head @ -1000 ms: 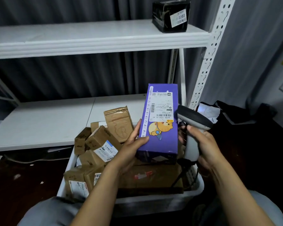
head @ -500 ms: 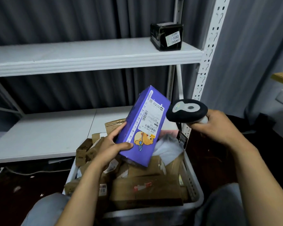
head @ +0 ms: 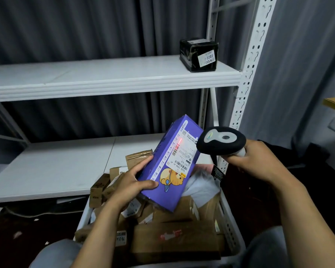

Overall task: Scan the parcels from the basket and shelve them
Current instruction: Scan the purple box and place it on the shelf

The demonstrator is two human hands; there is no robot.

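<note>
My left hand [head: 132, 184] grips a purple box [head: 167, 167] with a cartoon cat and a white shipping label, tilted to the right above the white basket [head: 233, 238]. My right hand [head: 253, 159] holds a black barcode scanner [head: 220, 141] just right of the box, its head facing the label. A red scan line glows on the label's barcode. The basket below holds several brown cardboard parcels [head: 174, 238] and a white plastic bag [head: 203, 188].
A white metal rack stands behind the basket, with an upper shelf [head: 104, 78] and a lower shelf [head: 56, 167]. A black parcel [head: 198, 55] with a white label sits at the upper shelf's right end. The perforated upright [head: 248, 78] rises at right. Dark floor on both sides.
The view has tipped upward and both shelves sit lower in frame. The purple box went from upright to tilted right. The scanner rose to face the label, and a red line now shows on the barcode.
</note>
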